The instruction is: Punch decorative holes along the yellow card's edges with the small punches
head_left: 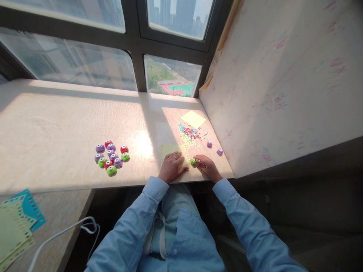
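- The spare punches (111, 156) cluster at nine o'clock.
- The left hand (172, 166), fingers spread flat, pins the paper sheet (169, 149).
- The green punch (193, 161), at the sheet's three o'clock, sits gripped in the right hand (206, 166)'s curled fingers; uneven pressure could skew the sheet.

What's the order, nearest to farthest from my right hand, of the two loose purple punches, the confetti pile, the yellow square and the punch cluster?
From the right hand, holding the green punch:
1. Wall-side purple punch and inner purple punch, just beyond the hand; too close to call.
2. Confetti pile, farther back.
3. Yellow square, behind the pile.
4. Punch cluster, far left.
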Available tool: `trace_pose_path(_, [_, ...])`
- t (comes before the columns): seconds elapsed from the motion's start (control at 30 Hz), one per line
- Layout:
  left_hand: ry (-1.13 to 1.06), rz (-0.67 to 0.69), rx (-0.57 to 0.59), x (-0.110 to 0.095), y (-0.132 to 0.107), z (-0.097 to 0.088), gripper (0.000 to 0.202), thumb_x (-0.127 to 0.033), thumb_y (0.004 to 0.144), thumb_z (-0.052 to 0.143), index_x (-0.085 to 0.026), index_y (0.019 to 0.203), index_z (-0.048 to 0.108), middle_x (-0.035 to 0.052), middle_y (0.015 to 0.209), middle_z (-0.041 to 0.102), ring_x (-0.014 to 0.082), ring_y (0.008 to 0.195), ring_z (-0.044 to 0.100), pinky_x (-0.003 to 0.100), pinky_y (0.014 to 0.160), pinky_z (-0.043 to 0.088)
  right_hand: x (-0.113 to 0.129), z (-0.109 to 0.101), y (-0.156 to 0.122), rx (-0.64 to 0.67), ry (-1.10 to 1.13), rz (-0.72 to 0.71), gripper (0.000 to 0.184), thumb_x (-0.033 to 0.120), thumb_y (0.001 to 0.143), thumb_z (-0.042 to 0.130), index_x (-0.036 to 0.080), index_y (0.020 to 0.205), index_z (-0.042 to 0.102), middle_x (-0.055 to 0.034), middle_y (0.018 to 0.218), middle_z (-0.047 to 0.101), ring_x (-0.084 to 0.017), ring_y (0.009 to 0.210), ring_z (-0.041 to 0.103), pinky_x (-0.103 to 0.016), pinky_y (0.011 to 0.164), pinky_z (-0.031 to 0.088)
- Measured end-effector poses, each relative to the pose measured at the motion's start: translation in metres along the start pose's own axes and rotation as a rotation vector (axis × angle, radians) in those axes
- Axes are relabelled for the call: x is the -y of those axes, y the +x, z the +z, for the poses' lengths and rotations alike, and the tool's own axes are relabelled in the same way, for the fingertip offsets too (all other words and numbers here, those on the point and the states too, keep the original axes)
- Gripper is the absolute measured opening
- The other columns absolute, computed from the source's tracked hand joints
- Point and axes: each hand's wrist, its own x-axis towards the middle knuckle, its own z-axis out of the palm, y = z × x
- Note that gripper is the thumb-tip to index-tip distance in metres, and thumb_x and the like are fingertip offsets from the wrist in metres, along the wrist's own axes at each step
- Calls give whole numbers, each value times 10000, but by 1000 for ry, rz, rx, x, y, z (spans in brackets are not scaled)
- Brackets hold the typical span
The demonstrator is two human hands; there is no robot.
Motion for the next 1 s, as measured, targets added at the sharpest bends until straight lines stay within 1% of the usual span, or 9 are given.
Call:
trace_pose_path(0.17, [11, 8, 7, 0, 0, 0, 352, -502, 891, 657, -227, 1104, 706, 138, 1340, 647, 330, 1301, 553, 514, 1053, 464, -2, 0, 0, 19, -21, 8, 380, 537, 976, 492, 264, 993, 755, -81, 1032, 766, -261, 1024, 695, -449, 948, 545])
trace_pose_path(0.3, [13, 17, 15, -1, 0, -1, 382, -518, 894, 647, -211, 1116, 701, 149, 1347, 642, 334, 1315, 542, 510, 1066, 455, -4, 0, -2, 43, -39, -10, 398, 542, 988, 471, 265, 1026, 755, -80, 1066, 769, -262, 1042, 693, -447, 952, 530])
trace_pose_path(0.53, [-11, 16, 26, -4, -1, -4, 410, -522, 899, 634, -204, 1151, 690, 168, 1375, 620, 347, 1361, 505, 525, 1084, 447, -2, 0, -4, 82, -75, 3, 311, 481, 959, 551, 266, 1053, 755, -77, 1080, 774, -256, 1005, 702, -424, 898, 526])
trace_pose_path(0.63, [-3, 14, 26, -5, -1, -5, 342, -421, 931, 596, -197, 1174, 682, 161, 1383, 615, 338, 1380, 490, 518, 1096, 439, 5, 1, -9, 71, -96, 3, 300, 485, 933, 595, 270, 1074, 749, -71, 1072, 775, -260, 994, 695, -419, 890, 518])
trace_pose_path(0.73, [8, 9, 29, -6, -1, -5, 296, -285, 932, 556, -203, 1189, 677, 140, 1377, 621, 320, 1387, 485, 505, 1106, 431, 14, 4, -17, 16, -121, 29, 277, 483, 916, 632, 281, 1067, 748, -65, 1039, 775, -266, 948, 687, -426, 871, 513])
trace_pose_path(0.8, [11, 8, 34, -6, -1, -6, 293, -258, 923, 551, -206, 1183, 677, 135, 1373, 624, 315, 1387, 486, 502, 1109, 430, 19, 5, -23, -8, -129, 36, 251, 467, 925, 630, 289, 1056, 750, -59, 1027, 772, -265, 929, 683, -427, 860, 509])
trace_pose_path(0.87, [10, 7, 37, -6, 0, -6, 285, -259, 920, 554, -198, 1168, 682, 139, 1373, 624, 317, 1385, 488, 500, 1110, 430, 23, 7, -27, -5, -132, 28, 233, 442, 940, 616, 294, 1061, 751, -53, 1032, 767, -264, 943, 678, -430, 868, 503])
trace_pose_path(0.93, [1, 4, 35, -5, 0, -6, 272, -251, 916, 556, -194, 1145, 691, 141, 1368, 627, 316, 1378, 497, 496, 1109, 435, 25, 8, -30, -9, -141, 29, 235, 426, 949, 604, 297, 1075, 755, -56, 1036, 755, -264, 969, 669, -435, 880, 501])
trace_pose_path(1.0, [-17, -6, 25, -4, 0, -5, 269, -231, 903, 558, -201, 1134, 695, 137, 1362, 632, 308, 1364, 510, 493, 1105, 443, 25, 9, -33, -39, -154, 48, 246, 426, 948, 601, 296, 1084, 760, -64, 1018, 734, -260, 959, 660, -433, 871, 507])
